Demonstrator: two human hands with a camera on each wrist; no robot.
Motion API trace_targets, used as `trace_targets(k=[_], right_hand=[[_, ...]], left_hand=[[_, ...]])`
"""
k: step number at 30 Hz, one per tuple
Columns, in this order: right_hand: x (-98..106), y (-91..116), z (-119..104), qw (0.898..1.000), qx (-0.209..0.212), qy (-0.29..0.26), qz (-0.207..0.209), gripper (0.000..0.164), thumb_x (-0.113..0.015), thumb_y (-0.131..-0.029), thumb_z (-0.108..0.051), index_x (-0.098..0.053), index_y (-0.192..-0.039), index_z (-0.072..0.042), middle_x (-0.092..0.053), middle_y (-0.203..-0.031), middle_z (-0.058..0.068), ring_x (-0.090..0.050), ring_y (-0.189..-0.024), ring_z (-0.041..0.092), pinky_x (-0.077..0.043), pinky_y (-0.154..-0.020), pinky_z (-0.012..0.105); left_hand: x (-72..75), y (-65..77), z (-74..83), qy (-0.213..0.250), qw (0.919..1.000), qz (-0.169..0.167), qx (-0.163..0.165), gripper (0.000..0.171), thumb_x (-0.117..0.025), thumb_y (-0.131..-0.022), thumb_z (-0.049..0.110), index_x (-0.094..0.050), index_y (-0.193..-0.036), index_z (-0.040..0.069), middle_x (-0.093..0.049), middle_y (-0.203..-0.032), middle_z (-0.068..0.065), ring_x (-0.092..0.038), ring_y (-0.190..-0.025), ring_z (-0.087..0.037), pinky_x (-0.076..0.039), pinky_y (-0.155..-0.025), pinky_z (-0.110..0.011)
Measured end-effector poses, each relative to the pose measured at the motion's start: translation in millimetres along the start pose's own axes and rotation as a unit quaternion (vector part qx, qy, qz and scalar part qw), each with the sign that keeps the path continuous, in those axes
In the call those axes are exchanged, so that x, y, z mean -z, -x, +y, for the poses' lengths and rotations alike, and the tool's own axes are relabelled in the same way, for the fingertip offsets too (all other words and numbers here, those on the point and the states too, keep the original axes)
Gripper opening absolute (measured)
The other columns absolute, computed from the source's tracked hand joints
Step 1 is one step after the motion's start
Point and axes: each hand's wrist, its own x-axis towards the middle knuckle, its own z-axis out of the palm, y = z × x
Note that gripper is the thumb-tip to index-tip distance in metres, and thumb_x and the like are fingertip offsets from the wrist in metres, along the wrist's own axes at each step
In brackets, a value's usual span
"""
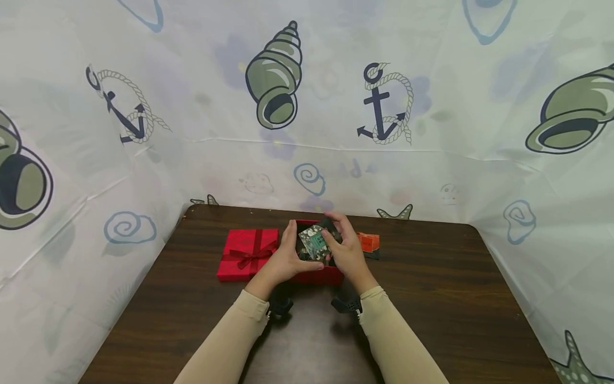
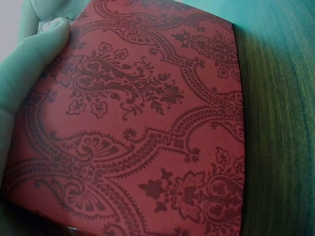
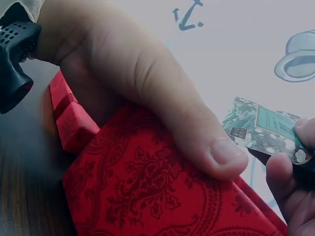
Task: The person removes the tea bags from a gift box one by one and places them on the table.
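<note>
A red patterned gift box (image 1: pixel 316 275) stands near the back of the table. My left hand (image 1: pixel 290 257) grips its left front corner, fingers along the left side and thumb at the front rim. In the right wrist view, that thumb lies over the box's front wall (image 3: pixel 142 182). Above the box, my right hand (image 1: pixel 347 250) pinches a small floral packet (image 1: pixel 314 241) with a teal label, its thumb on top. A dark thing (image 1: pixel 331 226) shows beside the packet under the right fingers. The left wrist view is mostly filled by the box's patterned wall (image 2: pixel 123 108).
Left of the box lies its red lid (image 1: pixel 242 242), topped with a ribbon bow (image 1: pixel 247 257). An orange packet (image 1: pixel 369 242) sits just to the right, over something dark. A cloth (image 1: pixel 336 176) printed with shells and anchors hangs behind the brown table (image 1: pixel 431 288).
</note>
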Motion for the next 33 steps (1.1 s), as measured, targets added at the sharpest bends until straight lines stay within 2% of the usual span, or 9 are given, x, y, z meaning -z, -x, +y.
trace_targets(k=[3, 7, 10, 13, 16, 21, 27, 30, 33], right_hand=[[0, 1, 1, 1.0, 0.012, -0.005, 0.01, 0.049, -0.066, -0.111, -0.028, -0.052, -0.157, -0.041, -0.064, -0.147, 0.007, -0.059, -0.072, 0.032, -0.058, -0.051, 0.045], [1, 3, 1, 0.999, 0.017, -0.025, 0.021, 0.046, -0.065, -0.112, -0.028, -0.053, -0.156, -0.023, -0.061, -0.153, 0.013, -0.059, -0.078, 0.026, -0.058, -0.052, 0.051], [2, 5, 1, 0.999, 0.013, -0.033, 0.027, 0.048, -0.065, -0.112, -0.029, -0.052, -0.156, -0.015, -0.063, -0.15, 0.011, -0.06, -0.078, 0.02, -0.058, -0.053, 0.044], [2, 9, 1, 0.999, 0.013, -0.039, 0.032, 0.049, -0.065, -0.112, -0.03, -0.051, -0.156, -0.014, -0.066, -0.143, 0.009, -0.054, -0.069, 0.02, -0.053, -0.052, 0.036], [4, 16, 5, 0.997, 0.007, -0.053, 0.053, 0.044, -0.066, -0.111, -0.026, -0.054, -0.152, -0.014, -0.065, -0.137, 0.008, -0.049, -0.064, 0.022, -0.048, -0.051, 0.031], [11, 24, 12, 0.993, -0.012, -0.084, 0.087, 0.033, -0.066, -0.111, -0.021, -0.06, -0.143, -0.011, -0.064, -0.135, 0.007, -0.055, -0.072, 0.015, -0.052, -0.053, 0.025], [19, 22, 20, 0.985, -0.017, -0.148, 0.087, 0.039, -0.066, -0.111, -0.023, -0.059, -0.142, -0.001, -0.065, -0.125, 0.006, -0.064, -0.082, 0.013, -0.059, -0.056, 0.025], [26, 25, 26, 0.978, -0.011, -0.173, 0.118, 0.039, -0.069, -0.109, -0.022, -0.061, -0.138, 0.004, -0.066, -0.118, 0.008, -0.064, -0.075, 0.014, -0.057, -0.051, 0.025], [39, 28, 33, 0.972, 0.002, -0.167, 0.167, 0.037, -0.072, -0.107, -0.023, -0.066, -0.131, 0.004, -0.066, -0.111, 0.009, -0.057, -0.063, 0.015, -0.048, -0.045, 0.025]], left_hand=[[-0.2, -0.7, -1.1, -0.003, 1.0, 0.001, 0.003, 0.149, -0.096, -0.077, 0.054, 0.01, -0.176, 0.021, 0.011, -0.185, -0.005, 0.0, -0.172, -0.039, -0.026, -0.132, -0.068], [-0.3, -2.0, -0.2, -0.001, 1.0, 0.003, 0.005, 0.15, -0.097, -0.076, 0.053, 0.01, -0.176, 0.021, 0.009, -0.185, -0.005, 0.0, -0.172, -0.038, -0.026, -0.132, -0.068], [-0.6, -3.5, -0.6, -0.001, 1.0, 0.005, 0.007, 0.15, -0.097, -0.076, 0.052, 0.009, -0.176, 0.019, 0.009, -0.185, -0.006, -0.001, -0.171, -0.04, -0.028, -0.13, -0.069], [-0.8, -4.5, -0.9, 0.001, 1.0, 0.007, 0.006, 0.149, -0.098, -0.076, 0.051, 0.008, -0.177, 0.019, 0.009, -0.186, -0.006, -0.002, -0.171, -0.04, -0.029, -0.129, -0.07], [-0.9, -4.7, -1.7, 0.001, 1.0, 0.003, 0.004, 0.148, -0.097, -0.077, 0.05, 0.008, -0.177, 0.02, 0.009, -0.186, -0.005, -0.003, -0.171, -0.039, -0.03, -0.129, -0.07], [-0.1, -4.4, -0.7, -0.001, 1.0, -0.005, 0.005, 0.149, -0.096, -0.076, 0.057, 0.01, -0.176, 0.023, 0.011, -0.185, -0.001, -0.001, -0.172, -0.036, -0.029, -0.131, -0.067], [1.5, -4.2, 0.9, 0.0, 0.9999, 0.006, 0.013, 0.148, -0.096, -0.077, 0.053, 0.009, -0.176, 0.025, 0.008, -0.186, 0.001, -0.003, -0.172, -0.033, -0.029, -0.131, -0.067], [0.5, -2.6, 0.6, -0.002, 0.9999, -0.002, 0.017, 0.146, -0.096, -0.079, 0.049, 0.01, -0.176, 0.025, 0.009, -0.186, 0.001, -0.002, -0.172, -0.033, -0.029, -0.131, -0.066], [-0.9, -1.1, -0.1, 0.0, 0.9999, -0.004, 0.015, 0.145, -0.096, -0.08, 0.049, 0.009, -0.176, 0.026, 0.009, -0.185, 0.002, -0.001, -0.172, -0.033, -0.03, -0.131, -0.066]])
